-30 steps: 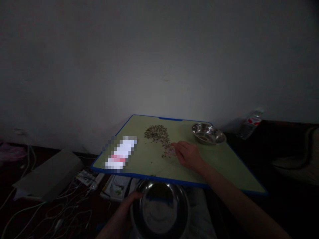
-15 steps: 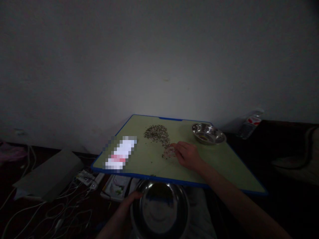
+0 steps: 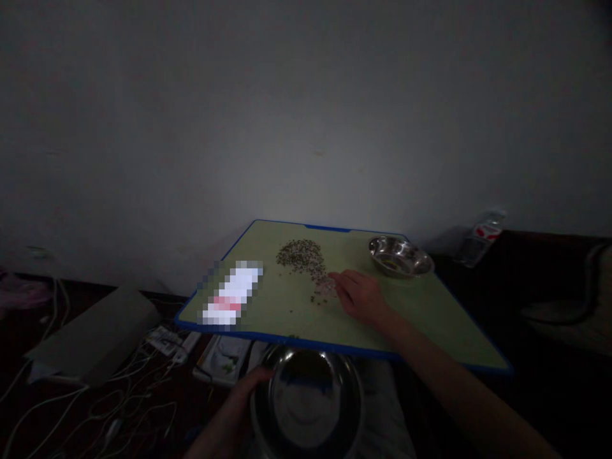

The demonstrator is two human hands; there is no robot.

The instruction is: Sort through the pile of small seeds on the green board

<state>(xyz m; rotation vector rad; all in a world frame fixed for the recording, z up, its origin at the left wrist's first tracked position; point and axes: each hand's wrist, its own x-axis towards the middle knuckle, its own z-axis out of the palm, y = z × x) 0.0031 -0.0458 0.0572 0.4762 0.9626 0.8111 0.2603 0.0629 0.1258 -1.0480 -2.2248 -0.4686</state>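
From where I stand, pale cables tangle on the floor at far left, beside a flat grey panel. Next, a bright white oblong, its details obscured, lies on the left of the green tabletop. Below the near edge, the left hand is clamped on the side of a large metal bowl, thumb at the rim. On the tabletop, small dark grains spread in a heap, trailing toward a clear, blurry piece. The right hand, well apart from the left, has its fingers bunched against that piece; I can't tell whether they grip it. Farther right sits a smaller metal bowl, then a tilted bottle.
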